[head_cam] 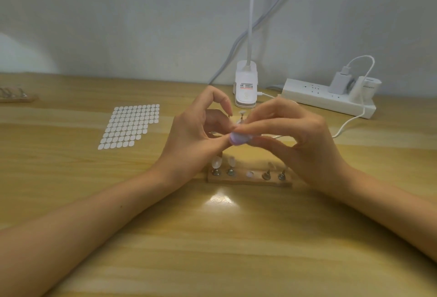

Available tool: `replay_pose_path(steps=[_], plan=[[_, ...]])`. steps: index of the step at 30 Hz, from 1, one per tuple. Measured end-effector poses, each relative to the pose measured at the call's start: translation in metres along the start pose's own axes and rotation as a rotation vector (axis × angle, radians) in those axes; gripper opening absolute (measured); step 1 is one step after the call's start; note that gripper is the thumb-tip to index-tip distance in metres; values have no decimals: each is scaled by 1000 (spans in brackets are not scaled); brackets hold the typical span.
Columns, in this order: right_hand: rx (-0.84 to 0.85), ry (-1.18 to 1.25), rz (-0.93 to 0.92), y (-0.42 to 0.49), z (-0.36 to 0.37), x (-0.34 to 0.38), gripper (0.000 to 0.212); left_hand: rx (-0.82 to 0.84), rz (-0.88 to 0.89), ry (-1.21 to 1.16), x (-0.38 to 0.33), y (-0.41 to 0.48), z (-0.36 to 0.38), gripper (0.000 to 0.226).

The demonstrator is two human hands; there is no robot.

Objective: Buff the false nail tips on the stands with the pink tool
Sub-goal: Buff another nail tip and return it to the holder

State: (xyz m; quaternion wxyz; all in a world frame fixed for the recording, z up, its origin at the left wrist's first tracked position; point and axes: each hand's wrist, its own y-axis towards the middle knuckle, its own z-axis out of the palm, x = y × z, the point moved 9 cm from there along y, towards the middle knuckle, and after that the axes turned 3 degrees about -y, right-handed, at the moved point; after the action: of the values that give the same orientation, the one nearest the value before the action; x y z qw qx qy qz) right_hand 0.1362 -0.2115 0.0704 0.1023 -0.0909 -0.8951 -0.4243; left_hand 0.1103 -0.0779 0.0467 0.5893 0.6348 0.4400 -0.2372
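The pink tool, a small rounded pad of pale lilac-pink, is held in the air above the middle of the wooden base, between the two hands. The right grip is clamped on it, with forefinger on top and thumb beneath, and the pad pokes out to the left of those fingertips. The left grip meets it from the left. Its thumb tip touches the pad's left end and its forefinger arches high, but blur hides whether these fingers clamp on anything. Just beyond the pad a single small stand with a white top shows between the fingers. On the base below, upright nail tips sit on metal pegs at the left, with lower pegs to the right. Far behind stands a white lamp clip; its label has a red mark and lines of print too small to read. To its right lies a power strip with a charger. The grey lettering on the plug beside the charger is blurred. A sheet of white oval stickers lies at the left on the worktop.
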Motion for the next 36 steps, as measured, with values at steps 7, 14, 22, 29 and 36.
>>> replay_pose_path(steps=[7,14,22,29,36], plan=[[-3,1,1,-1,0,-1,27,11,-3,-7,4,0,0,38],[-12,5,45,-1,-3,-9,28,24,14,10,2,1,1,39],[-3,25,5,-1,2,-1,26,23,-20,-51,3,1,2,37],[6,1,-29,-1,1,0,25,22,-30,-43,4,1,1,38],[-4,5,-10,-1,-1,-2,27,33,-56,-81,8,1,3,36]])
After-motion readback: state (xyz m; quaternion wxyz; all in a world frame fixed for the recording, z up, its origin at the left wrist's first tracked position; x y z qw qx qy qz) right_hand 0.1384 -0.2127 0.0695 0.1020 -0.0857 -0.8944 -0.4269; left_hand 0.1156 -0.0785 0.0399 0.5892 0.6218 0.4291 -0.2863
